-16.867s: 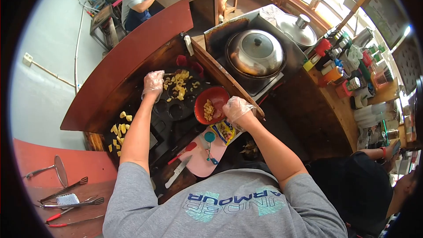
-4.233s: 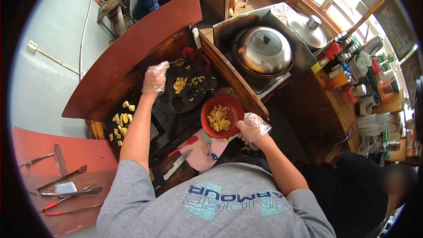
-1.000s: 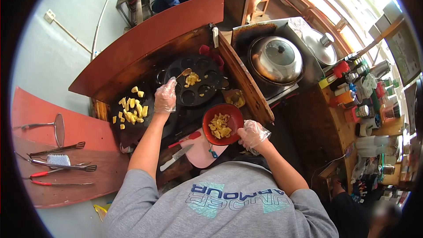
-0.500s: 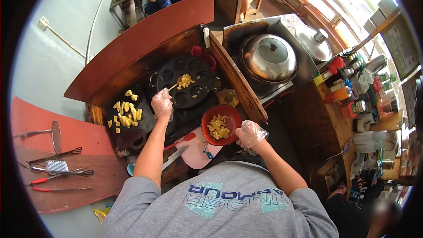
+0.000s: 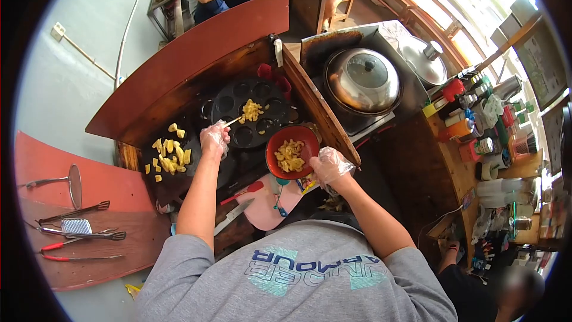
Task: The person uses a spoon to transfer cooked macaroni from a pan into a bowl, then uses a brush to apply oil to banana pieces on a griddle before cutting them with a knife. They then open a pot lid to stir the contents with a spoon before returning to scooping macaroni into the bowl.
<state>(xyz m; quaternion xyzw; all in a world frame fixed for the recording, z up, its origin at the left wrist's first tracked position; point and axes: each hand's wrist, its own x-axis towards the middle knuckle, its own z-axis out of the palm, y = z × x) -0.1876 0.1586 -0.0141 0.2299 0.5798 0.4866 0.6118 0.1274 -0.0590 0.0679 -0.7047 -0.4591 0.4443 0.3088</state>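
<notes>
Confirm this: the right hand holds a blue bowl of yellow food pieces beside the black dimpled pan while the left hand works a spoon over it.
Wrong on one point: the bowl is red, not blue, as the head view shows. The right hand holds it beside the black dimpled pan, and the left hand works the spoon there.

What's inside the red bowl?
The red bowl holds a heap of yellow food pieces. The right hand holds its rim. Whatever lies under the heap is hidden.

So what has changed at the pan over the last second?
The left hand drew back toward the person, keeping hold of the spoon. The right hand brought the red bowl closer to the dimpled pan. The pieces on the pan, the knife and the lidded pot stayed put.
</notes>
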